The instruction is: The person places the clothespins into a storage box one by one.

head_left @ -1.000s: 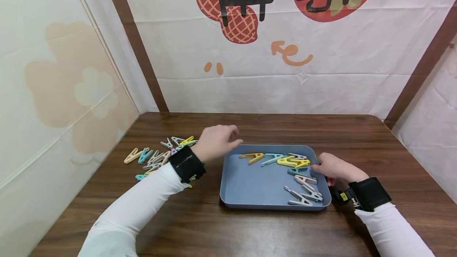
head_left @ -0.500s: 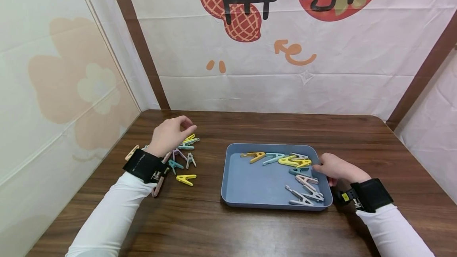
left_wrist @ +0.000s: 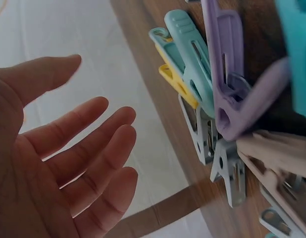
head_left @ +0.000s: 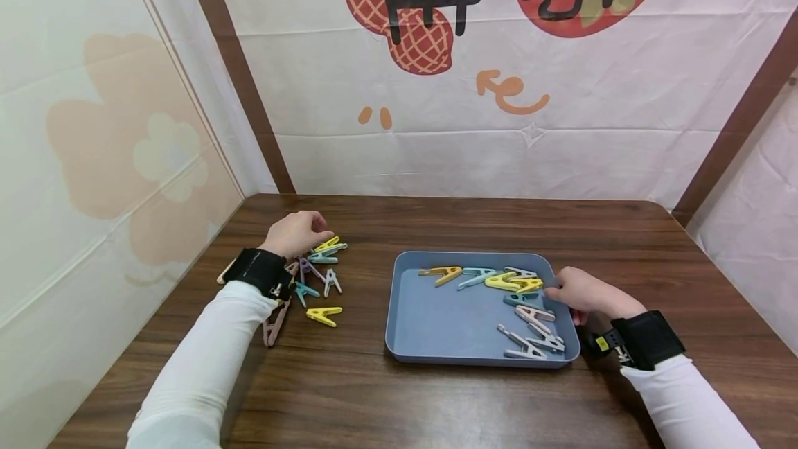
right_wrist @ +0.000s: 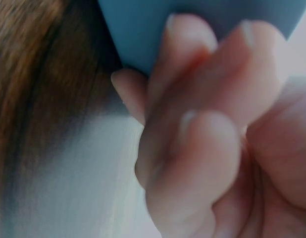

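My left hand [head_left: 295, 235] hovers over the far side of a loose pile of clothespins, with bent, spread fingers that hold nothing. Close by it in the left wrist view are a purple clothespin [left_wrist: 225, 74], a mint one [left_wrist: 192, 59] and a beige one [left_wrist: 277, 153]. A yellow clothespin [head_left: 324, 316] lies at the pile's near side. On the right, my right hand [head_left: 592, 294] grips the right wall of a blue-grey tray [head_left: 449, 338], thumb over the rim and fingers against the outside. Several clothespins lie in the tray, among them a mustard one [head_left: 441, 274].
All of this is on a dark wood-grain table [head_left: 374, 407]. A printed white cloth [head_left: 436, 158] hangs behind the table's far edge, and another pale cloth [head_left: 125, 158] hangs along the left.
My left hand has moved left from beside the tray to the clothespin pile, then lowered slightly towards it. The right hand and the tray have stayed in place.
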### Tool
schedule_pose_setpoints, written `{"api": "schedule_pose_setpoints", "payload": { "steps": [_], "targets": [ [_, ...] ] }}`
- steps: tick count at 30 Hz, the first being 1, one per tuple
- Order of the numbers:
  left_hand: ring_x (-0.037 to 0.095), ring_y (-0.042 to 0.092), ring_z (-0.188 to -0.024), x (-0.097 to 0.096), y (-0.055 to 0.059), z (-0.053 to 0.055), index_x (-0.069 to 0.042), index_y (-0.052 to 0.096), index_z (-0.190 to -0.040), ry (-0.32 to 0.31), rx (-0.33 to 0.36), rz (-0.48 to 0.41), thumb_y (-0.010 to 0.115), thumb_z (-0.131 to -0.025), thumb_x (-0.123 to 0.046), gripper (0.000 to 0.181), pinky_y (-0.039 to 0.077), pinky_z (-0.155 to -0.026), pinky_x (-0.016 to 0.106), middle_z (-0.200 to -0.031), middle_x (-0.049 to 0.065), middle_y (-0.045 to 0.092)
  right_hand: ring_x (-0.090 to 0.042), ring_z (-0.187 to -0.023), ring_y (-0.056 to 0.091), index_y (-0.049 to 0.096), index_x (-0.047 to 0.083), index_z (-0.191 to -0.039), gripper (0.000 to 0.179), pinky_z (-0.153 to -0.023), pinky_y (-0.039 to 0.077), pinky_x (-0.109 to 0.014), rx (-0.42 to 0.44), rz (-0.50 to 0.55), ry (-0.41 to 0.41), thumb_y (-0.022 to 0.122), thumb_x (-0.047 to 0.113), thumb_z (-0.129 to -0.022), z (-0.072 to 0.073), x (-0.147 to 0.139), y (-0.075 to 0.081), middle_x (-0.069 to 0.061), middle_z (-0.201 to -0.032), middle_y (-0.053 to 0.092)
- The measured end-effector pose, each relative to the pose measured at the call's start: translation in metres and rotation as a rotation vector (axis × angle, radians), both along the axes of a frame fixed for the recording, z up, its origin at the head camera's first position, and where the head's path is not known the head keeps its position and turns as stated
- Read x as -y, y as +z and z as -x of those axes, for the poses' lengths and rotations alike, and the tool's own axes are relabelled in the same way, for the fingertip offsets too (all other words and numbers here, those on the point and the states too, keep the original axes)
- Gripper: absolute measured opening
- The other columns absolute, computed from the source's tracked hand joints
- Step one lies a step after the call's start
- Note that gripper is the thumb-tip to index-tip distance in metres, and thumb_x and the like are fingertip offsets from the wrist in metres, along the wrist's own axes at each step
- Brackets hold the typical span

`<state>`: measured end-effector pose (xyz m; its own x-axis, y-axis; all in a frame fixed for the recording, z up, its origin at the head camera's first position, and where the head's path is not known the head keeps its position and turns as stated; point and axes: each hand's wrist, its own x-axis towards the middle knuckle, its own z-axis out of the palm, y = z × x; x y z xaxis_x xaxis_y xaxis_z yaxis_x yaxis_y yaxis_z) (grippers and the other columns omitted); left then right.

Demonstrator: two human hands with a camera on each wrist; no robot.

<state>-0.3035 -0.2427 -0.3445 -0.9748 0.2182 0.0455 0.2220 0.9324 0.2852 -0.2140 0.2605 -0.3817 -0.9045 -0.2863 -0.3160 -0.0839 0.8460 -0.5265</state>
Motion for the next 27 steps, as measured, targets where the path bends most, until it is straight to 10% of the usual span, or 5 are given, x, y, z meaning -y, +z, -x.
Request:
{"api": "schedule_pose_setpoints", "payload": {
  "steps": [11, 27],
  "targets": [
    [0.029, 0.062, -0.093, -0.022, -0.013, 0.032, -0.002, 0.068, -0.112, -0.02, 0.1, 0.135, 0.072, -0.085, -0.026, 0.036, 0.048, -0.079, 0.047, -0.104, 0.013, 0.068, -0.009, -0.041, 0.051, 0.057, 0.006, -0.069, 0.03, -0.044, 0.044, -0.024, 0.0, 0.003, 0.0, 0.054, 0.013, -0.097, 0.0, 0.0, -0.002, 0.0, -0.049, 0.052],
    [0.026, 0.061, -0.083, -0.023, -0.015, 0.04, -0.005, 0.072, -0.1, 0.014, 0.13, 0.184, 0.072, -0.085, -0.02, 0.022, 0.048, -0.073, 0.045, -0.097, 0.011, 0.068, -0.009, -0.04, 0.051, 0.057, 0.006, -0.07, 0.029, -0.044, 0.046, -0.024, -0.01, -0.004, -0.008, 0.054, 0.013, -0.098, 0.001, -0.002, -0.001, -0.001, -0.05, 0.052]
  ]
}}
